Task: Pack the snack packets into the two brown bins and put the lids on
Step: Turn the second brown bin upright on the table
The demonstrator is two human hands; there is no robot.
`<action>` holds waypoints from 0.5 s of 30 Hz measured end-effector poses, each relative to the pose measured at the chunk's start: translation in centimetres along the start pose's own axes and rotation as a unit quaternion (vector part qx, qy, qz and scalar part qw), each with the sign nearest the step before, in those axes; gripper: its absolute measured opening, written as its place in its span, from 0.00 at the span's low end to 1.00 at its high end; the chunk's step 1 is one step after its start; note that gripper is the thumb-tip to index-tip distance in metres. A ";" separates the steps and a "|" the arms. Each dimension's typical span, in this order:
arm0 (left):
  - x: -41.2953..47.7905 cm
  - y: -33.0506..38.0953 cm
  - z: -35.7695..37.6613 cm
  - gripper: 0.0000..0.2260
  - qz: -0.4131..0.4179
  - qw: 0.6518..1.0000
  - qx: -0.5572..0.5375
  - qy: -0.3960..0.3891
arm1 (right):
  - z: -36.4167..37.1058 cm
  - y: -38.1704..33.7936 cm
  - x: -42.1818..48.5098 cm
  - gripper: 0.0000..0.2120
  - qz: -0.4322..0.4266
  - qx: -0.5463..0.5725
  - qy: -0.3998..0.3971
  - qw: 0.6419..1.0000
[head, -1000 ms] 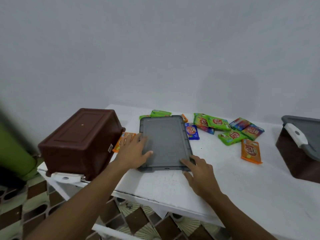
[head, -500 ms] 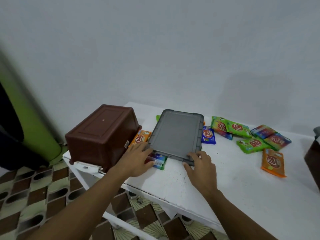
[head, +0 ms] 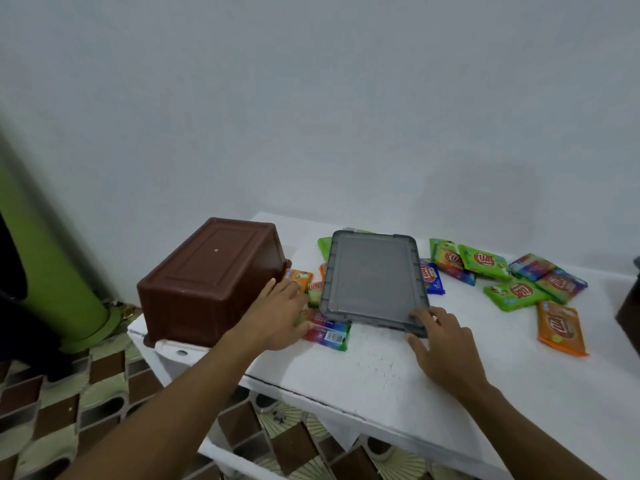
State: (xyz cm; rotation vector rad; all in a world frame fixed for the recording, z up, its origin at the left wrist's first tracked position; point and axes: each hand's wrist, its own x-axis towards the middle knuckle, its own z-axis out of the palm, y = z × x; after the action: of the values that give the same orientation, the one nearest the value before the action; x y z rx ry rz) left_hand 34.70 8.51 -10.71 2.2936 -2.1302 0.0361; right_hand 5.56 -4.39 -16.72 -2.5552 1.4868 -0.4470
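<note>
Home interior (patterned tiles, white table)

Left hand: palm down, fingers straight and together, forearm stretched forward.
Right hand: palm down, fingers spread, slightly bent, forearm stretched forward.
</note>
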 end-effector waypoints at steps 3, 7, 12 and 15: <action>0.7 -0.4 -0.2 0.23 0.047 0.998 0.024 -0.027 | 0.0 -0.4 0.4 0.23 0.042 0.010 -0.021 0.999; 1.7 -2.2 -2.6 0.23 0.095 0.995 0.036 0.024 | -0.4 -3.2 1.9 0.21 0.096 0.047 -0.031 0.994; 1.9 -7.6 -5.7 0.25 0.019 0.997 0.027 0.065 | -0.1 -7.8 1.9 0.24 0.134 -0.010 0.003 0.991; 1.4 -11.8 -5.9 0.27 -0.076 0.997 -0.013 0.019 | 1.0 -12.0 1.1 0.22 0.068 0.030 0.054 0.996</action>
State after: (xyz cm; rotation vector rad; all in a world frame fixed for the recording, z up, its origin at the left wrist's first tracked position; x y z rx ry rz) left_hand 46.51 8.15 -4.70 2.4110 -1.9213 0.0506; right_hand 16.27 0.60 -14.14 -2.4008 1.6437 -0.6090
